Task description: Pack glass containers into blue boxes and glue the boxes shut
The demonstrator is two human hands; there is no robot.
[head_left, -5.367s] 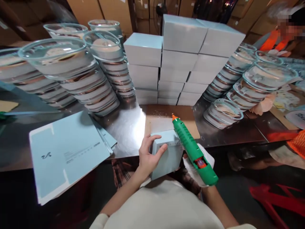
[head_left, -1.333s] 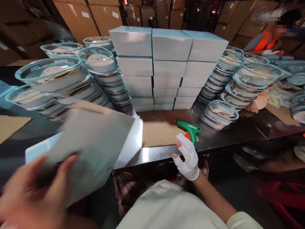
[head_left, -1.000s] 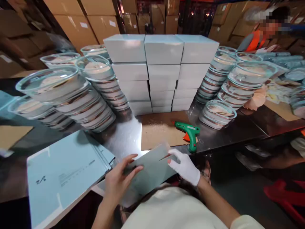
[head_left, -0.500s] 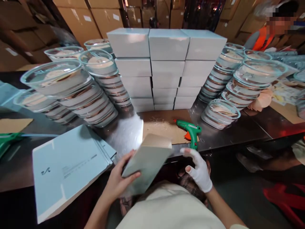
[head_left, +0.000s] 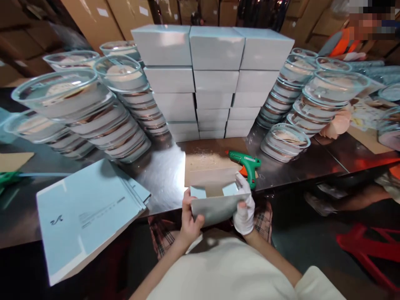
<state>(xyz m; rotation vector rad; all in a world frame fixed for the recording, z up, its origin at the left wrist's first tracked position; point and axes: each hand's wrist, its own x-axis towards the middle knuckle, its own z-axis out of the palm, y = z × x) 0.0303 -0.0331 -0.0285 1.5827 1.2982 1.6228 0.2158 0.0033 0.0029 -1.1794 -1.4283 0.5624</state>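
Observation:
Between my hands is a pale cardboard box [head_left: 218, 210], opened out with its flaps and hollow inside showing. My bare left hand [head_left: 191, 218] grips its left end, thumb on the near face. On the right end, my white-gloved right hand [head_left: 244, 208] is closed round the card, its thumb on the near side. Just beyond that hand lies a green glue gun [head_left: 246, 164] with an orange trigger, its tip over a brown cardboard sheet [head_left: 203, 156]. To the left rests a pile of flat pale-blue printed boxes [head_left: 90, 212].
A wall of white boxes [head_left: 215, 83] stands at the table's back. Tall stacks of clear round tubs [head_left: 115, 129] rise on the left, and more tubs [head_left: 286, 141] on the right. A person in an orange vest [head_left: 343, 41] is at the far right.
The box has gone from flat and tilted to opened out and level. My right hand, previously apart with spread fingers, has moved left and taken hold of its right end.

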